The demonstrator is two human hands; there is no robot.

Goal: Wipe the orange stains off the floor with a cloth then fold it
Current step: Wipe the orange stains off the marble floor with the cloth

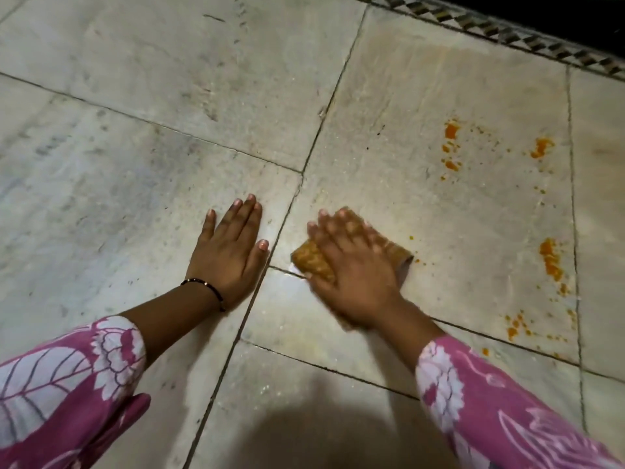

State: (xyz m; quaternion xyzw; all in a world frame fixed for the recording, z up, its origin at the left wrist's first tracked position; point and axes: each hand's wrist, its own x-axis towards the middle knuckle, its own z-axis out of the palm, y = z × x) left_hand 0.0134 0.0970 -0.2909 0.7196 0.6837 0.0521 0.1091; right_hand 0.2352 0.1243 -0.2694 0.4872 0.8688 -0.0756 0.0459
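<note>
My right hand (351,265) presses flat on a bunched orange-brown patterned cloth (309,260) on the marble floor, fingers straight and blurred by motion. The cloth shows at the hand's left and right sides. My left hand (230,252) rests flat on the floor tile to the left, fingers spread, apart from the cloth. Orange stains lie to the right: one patch far right (451,143), another beside it (541,147), a streak lower down (551,260), and specks near the tile joint (517,324).
Pale marble floor tiles (152,96) with dark joints fill the view. A patterned border strip (507,32) runs along the top right, with a dark area beyond it. A shadow falls on the floor at the bottom middle.
</note>
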